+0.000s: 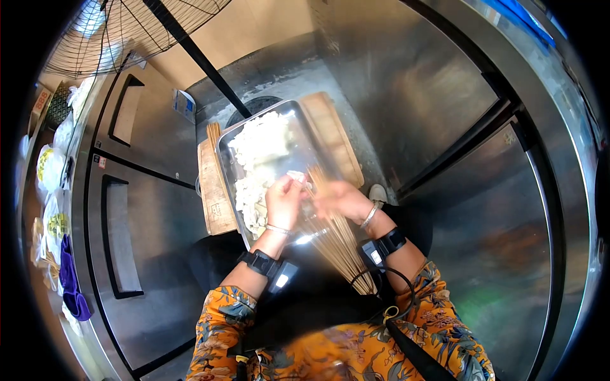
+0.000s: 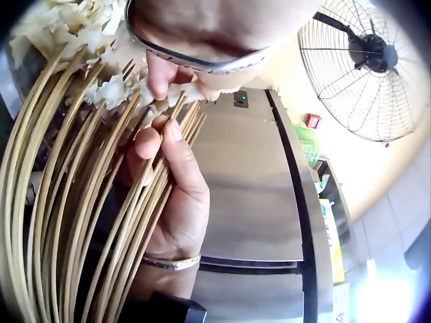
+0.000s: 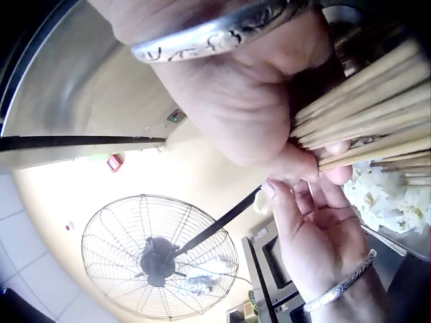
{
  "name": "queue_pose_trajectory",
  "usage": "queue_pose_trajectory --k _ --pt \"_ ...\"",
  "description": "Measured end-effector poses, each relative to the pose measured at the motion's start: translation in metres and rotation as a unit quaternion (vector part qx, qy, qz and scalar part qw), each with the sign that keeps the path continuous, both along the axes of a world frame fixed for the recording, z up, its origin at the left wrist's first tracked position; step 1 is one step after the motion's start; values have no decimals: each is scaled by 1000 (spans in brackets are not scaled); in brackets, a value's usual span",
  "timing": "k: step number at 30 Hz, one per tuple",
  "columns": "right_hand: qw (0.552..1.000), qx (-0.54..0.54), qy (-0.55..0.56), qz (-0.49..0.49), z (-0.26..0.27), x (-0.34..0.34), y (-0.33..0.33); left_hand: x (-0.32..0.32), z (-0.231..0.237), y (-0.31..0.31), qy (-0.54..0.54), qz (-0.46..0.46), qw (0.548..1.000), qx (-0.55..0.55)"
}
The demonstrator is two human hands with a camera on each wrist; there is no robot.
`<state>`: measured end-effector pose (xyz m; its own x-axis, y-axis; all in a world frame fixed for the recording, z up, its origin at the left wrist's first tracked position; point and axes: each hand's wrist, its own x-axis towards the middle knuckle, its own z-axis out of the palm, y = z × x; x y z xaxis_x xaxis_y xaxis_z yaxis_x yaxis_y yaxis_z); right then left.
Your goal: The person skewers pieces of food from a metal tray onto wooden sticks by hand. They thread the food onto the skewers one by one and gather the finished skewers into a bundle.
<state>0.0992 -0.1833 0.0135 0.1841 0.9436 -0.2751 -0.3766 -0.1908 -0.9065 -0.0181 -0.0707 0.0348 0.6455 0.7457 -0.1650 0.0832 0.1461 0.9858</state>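
Note:
In the head view the left hand (image 1: 284,202) pinches a small pale piece (image 1: 296,176) over a metal tray (image 1: 300,133) that holds white chunks (image 1: 262,141). Close beside it, the right hand (image 1: 344,200) grips a bundle of thin wooden sticks (image 1: 346,251), whose far ends reach back to the person's lap. The left wrist view shows the right hand (image 2: 176,208) with thumb and finger on one stick of the bundle (image 2: 81,182), its tip near the left fingers. The left palm (image 3: 323,245) faces the camera in the right wrist view.
Wooden boards (image 1: 333,136) lie under the tray, with more sticks (image 1: 214,132) at its left. Steel cabinets (image 1: 143,209) stand on both sides. A wire fan (image 1: 136,28) stands beyond the tray on a black pole. Bags (image 1: 54,184) sit on the far-left shelf.

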Motion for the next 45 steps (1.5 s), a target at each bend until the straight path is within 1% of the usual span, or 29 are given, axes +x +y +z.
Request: queue_pose_trajectory --k 4,7,10,13,16,19,22,25,28,31,35,37,38,41,43,45 --pt "1000 12 12 -4 3 -1 1 4 -3 4 -5 9 999 53" --pt "1000 7 23 -9 8 -3 0 5 -5 10 18 18 994 106" --pt "1000 11 25 -6 7 -3 0 8 -1 6 10 51 993 103" --pt "1000 15 24 1 8 -2 0 10 1 6 -5 61 991 115" --pt "1000 15 21 9 10 -2 0 7 1 9 43 58 990 121" --pt "1000 18 21 7 10 -3 1 8 -9 16 3 68 998 -8" --pt "1000 25 15 10 7 -3 1 6 -6 21 19 41 993 -106" --pt "999 34 8 11 6 -2 0 1 -4 20 47 20 988 -146" --pt "999 44 1 0 2 -1 0 1 3 9 49 20 981 -188" --pt "999 41 -11 -8 -4 1 -2 0 0 -1 42 4 987 -154" --pt "999 34 -28 -17 -3 1 -2 0 4 -7 39 10 987 -157" --pt "999 40 -12 -1 -7 4 -3 1 0 -8 26 2 987 -156" --pt "999 43 -4 7 -8 5 -4 2 -1 -8 24 13 989 -147" --pt "995 60 -24 70 -5 7 -8 3 -1 -7 15 37 990 -137" --pt "996 51 -23 72 0 6 -9 3 -2 -7 9 36 988 -149" --pt "997 39 -30 61 0 5 -10 2 -7 -10 24 12 989 -145"
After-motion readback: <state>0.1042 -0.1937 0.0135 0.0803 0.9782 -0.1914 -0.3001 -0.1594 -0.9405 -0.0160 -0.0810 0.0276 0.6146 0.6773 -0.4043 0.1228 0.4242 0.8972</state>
